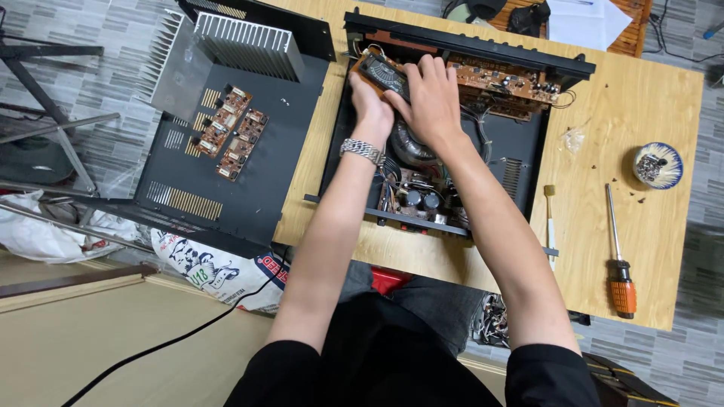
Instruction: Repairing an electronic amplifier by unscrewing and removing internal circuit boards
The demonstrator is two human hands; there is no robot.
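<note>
Wooden table (664,249): one open amplifier chassis (520,162), one screwdriver (618,260); left hand (371,105), right hand (431,98) both clasp meter board (383,74) (grip closed).

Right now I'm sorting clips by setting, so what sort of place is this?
Probably a home electronics repair spot: an opened black metal amplifier chassis with brown circuit boards on a light wooden table, an orange-handled screwdriver, tiled floor.

A light wooden table (648,113) stands on a grey tiled floor (98,75).
</note>
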